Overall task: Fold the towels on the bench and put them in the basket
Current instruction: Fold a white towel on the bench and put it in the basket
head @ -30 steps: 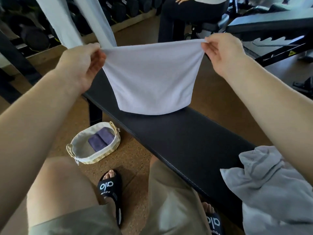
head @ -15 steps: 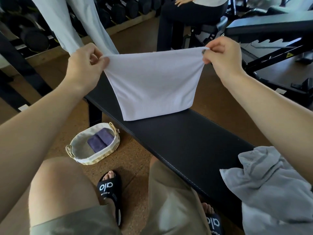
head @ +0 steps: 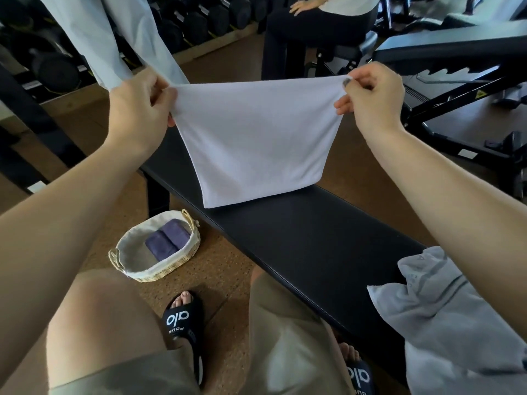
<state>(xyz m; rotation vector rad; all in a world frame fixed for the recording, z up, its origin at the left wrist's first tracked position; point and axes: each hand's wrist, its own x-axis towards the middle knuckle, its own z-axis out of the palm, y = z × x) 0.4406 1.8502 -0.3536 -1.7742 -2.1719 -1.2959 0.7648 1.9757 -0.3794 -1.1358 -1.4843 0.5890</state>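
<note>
While the left hand (head: 139, 109) pinches one top corner of the white towel (head: 256, 138) and the right hand (head: 370, 98) pinches the other, the cloth hangs stretched between them, doubled over, its lower edge at the black bench (head: 299, 240); contact cannot be confirmed. Crumpled grey towel (head: 445, 323) lies on the near right end of the bench. Wicker basket (head: 134, 269) stands on the floor left of the bench, holding a folded purple towel (head: 168, 242). Both feet wear black slides (head: 184, 323)
</note>
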